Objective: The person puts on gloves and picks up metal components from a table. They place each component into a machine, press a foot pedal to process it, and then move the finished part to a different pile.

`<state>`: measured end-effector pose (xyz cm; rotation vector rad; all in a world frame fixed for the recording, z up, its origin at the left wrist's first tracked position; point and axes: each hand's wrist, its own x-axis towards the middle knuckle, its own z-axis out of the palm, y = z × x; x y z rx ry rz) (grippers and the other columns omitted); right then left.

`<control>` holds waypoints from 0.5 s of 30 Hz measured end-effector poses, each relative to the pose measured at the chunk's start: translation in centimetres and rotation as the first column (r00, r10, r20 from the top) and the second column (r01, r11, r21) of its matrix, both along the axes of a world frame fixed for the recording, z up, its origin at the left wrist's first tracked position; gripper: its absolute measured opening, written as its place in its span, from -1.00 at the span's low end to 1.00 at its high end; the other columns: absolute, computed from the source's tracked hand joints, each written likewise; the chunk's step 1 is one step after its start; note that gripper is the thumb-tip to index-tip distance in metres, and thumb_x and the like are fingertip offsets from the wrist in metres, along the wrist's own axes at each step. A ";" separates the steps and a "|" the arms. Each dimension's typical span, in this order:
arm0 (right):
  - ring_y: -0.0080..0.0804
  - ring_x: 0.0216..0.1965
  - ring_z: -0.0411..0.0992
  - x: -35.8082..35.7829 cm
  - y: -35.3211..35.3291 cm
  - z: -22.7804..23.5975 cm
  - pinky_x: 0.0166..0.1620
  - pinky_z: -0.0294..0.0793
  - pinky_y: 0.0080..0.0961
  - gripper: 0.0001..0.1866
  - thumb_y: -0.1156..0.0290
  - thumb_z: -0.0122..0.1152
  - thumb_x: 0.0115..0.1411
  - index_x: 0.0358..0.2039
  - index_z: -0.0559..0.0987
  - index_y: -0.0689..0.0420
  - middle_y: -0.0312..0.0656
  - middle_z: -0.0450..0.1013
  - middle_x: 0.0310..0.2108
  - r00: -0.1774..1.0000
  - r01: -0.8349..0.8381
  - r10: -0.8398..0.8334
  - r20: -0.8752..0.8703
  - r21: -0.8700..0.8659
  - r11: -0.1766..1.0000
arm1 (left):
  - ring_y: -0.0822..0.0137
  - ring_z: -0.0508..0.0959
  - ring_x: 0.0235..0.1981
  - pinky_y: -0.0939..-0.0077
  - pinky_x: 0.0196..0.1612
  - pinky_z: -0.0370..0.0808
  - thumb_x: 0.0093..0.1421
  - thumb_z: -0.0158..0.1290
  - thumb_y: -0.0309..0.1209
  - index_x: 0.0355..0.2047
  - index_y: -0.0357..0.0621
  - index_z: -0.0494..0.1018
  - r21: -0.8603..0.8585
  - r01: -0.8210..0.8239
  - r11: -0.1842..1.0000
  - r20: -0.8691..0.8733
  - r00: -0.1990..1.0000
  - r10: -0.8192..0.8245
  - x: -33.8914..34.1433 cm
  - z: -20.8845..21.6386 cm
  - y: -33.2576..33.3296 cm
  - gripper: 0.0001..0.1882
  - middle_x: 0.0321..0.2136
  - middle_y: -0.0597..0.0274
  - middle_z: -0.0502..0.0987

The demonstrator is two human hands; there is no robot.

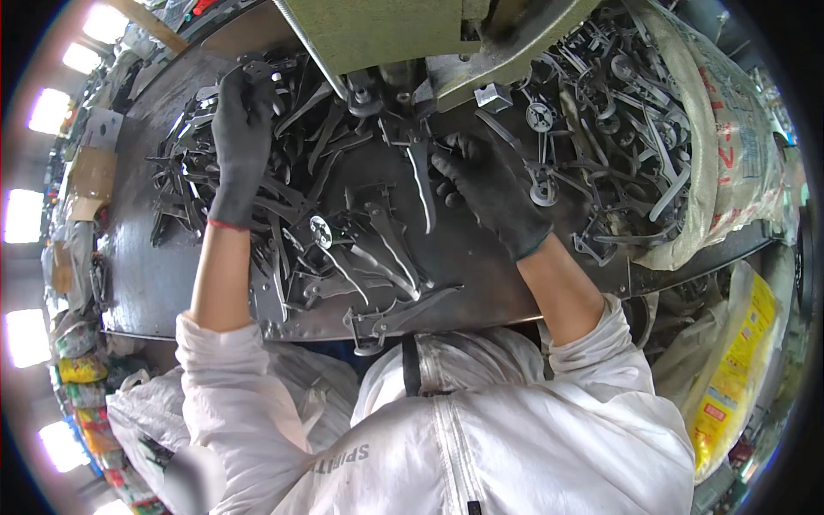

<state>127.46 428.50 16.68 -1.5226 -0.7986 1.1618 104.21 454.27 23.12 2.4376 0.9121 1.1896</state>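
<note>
My left hand (240,146), in a dark grey glove, reaches to the far edge of a heap of dark metal lever parts (296,184). Its fingers are closed around a small metal lever part (256,67). A metal handle assembly with a long silvery lever (419,176) hangs from under the press head (399,90). Just to its right is my right hand (493,189), gloved the same way. The fingers there are curled and pinched close to the assembly; what lies between them is hidden.
The green press body (369,34) overhangs the metal table (146,279). On the right, a woven sack (717,163) lies open with many silvery lever assemblies (639,120) spilling out. More assemblies (382,249) lie near the front edge. A small metal block (493,97) sits beside the press.
</note>
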 end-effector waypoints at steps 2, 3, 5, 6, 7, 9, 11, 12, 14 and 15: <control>-0.65 -0.48 0.50 0.3 -0.7 -1.1 -0.41 0.55 -0.63 -0.63 0.32 0.17 0.42 0.11 0.51 0.30 -0.25 0.53 -0.32 0.996 0.050 -0.051 -0.076 -0.020 0.999 | 0.35 0.61 -0.21 0.46 -0.09 0.52 0.42 0.12 -0.27 0.10 -0.25 0.46 -0.070 0.075 0.995 0.092 0.993 -0.069 1.0 0.5 -3.8 -0.63 -0.20 0.10 0.64; -0.70 -0.49 0.45 0.5 -1.2 -1.5 -0.44 0.51 -0.68 -0.67 0.35 0.16 0.43 0.10 0.50 0.27 -0.32 0.50 -0.37 0.985 0.095 -0.100 -0.144 -0.042 0.995 | 0.39 0.58 -0.22 0.48 -0.10 0.51 0.42 0.13 -0.29 0.12 -0.27 0.46 -0.175 0.088 0.981 0.099 0.993 -0.071 1.2 0.5 -5.8 -0.63 -0.20 0.15 0.63; -0.71 -0.48 0.45 0.0 -1.3 -1.9 -0.42 0.52 -0.69 -0.67 0.36 0.15 0.43 0.11 0.50 0.27 -0.32 0.51 -0.33 0.980 0.121 -0.122 -0.160 -0.021 0.992 | 0.43 0.56 -0.23 0.49 -0.11 0.50 0.42 0.14 -0.31 0.13 -0.29 0.47 -0.278 0.084 0.957 0.091 0.994 -0.060 0.5 1.7 -10.1 -0.62 -0.21 0.21 0.62; -0.72 -0.46 0.46 -0.2 -1.5 -2.0 -0.41 0.53 -0.70 -0.67 0.37 0.14 0.44 0.12 0.50 0.26 -0.32 0.52 -0.30 0.975 0.153 -0.152 -0.164 -0.002 0.988 | 0.45 0.55 -0.22 0.49 -0.10 0.50 0.42 0.14 -0.31 0.14 -0.31 0.47 -0.444 0.115 0.889 -0.004 0.991 -0.130 0.6 3.0 -12.3 -0.61 -0.22 0.23 0.61; -0.72 -0.46 0.46 -0.5 -1.5 -2.2 -0.41 0.53 -0.70 -0.67 0.37 0.14 0.44 0.12 0.50 0.26 -0.32 0.52 -0.30 0.975 0.155 -0.154 -0.160 -0.006 0.988 | 0.47 0.54 -0.22 0.49 -0.10 0.49 0.42 0.15 -0.31 0.15 -0.33 0.47 -0.596 0.117 0.795 -0.085 0.974 -0.208 0.6 3.6 -13.8 -0.59 -0.23 0.25 0.61; -0.63 -0.47 0.54 -1.1 -1.5 -3.1 -0.38 0.62 -0.60 -0.62 0.40 0.15 0.42 0.15 0.46 0.36 -0.20 0.56 -0.27 0.970 0.181 -0.164 -0.178 0.084 0.980 | 0.49 0.53 -0.21 0.48 -0.09 0.49 0.42 0.14 -0.25 0.15 -0.32 0.48 -0.660 0.232 0.715 -0.081 0.924 -0.374 0.7 1.9 -15.1 -0.57 -0.23 0.24 0.61; -0.53 -0.46 0.56 -2.2 -0.9 -3.3 -0.37 0.63 -0.52 -0.60 0.36 0.17 0.41 0.15 0.47 0.35 -0.14 0.57 -0.25 0.983 0.165 -0.149 -0.105 0.168 0.972 | 0.50 0.51 -0.21 0.47 -0.08 0.48 0.43 0.14 -0.18 0.14 -0.31 0.49 -0.712 0.331 0.619 -0.056 0.852 -0.520 1.9 0.4 -16.4 -0.54 -0.23 0.23 0.61; -0.44 -0.45 0.58 -2.3 -0.8 -3.3 -0.35 0.64 -0.44 -0.58 0.32 0.20 0.40 0.14 0.47 0.34 -0.08 0.58 -0.24 0.990 0.140 -0.134 -0.042 0.252 0.958 | 0.47 0.52 -0.21 0.45 -0.07 0.48 0.42 0.12 -0.12 0.13 -0.31 0.49 -0.765 0.357 0.536 0.018 0.843 -0.537 3.3 -0.3 -17.4 -0.50 -0.24 0.20 0.62; -0.24 -0.40 0.59 -1.2 -2.0 -3.3 -0.32 0.63 -0.32 -0.58 0.28 0.21 0.39 0.10 0.48 0.34 0.00 0.58 -0.26 0.921 0.054 -0.160 0.356 0.290 0.955 | 0.44 0.53 -0.21 0.44 -0.07 0.49 0.42 0.11 -0.07 0.13 -0.31 0.49 -0.806 0.378 0.456 0.096 0.843 -0.529 4.5 -1.7 -18.3 -0.47 -0.25 0.17 0.62; -0.03 -0.36 0.60 -0.2 -2.8 -3.1 -0.29 0.63 -0.21 -0.57 0.23 0.23 0.38 0.07 0.49 0.33 0.09 0.58 -0.29 0.703 -0.033 -0.193 0.684 0.302 0.953 | 0.47 0.53 -0.23 0.48 -0.14 0.49 0.44 0.08 -0.07 0.11 -0.32 0.50 -0.764 0.340 0.548 0.030 0.868 -0.496 5.1 -3.0 -18.2 -0.49 -0.24 0.24 0.61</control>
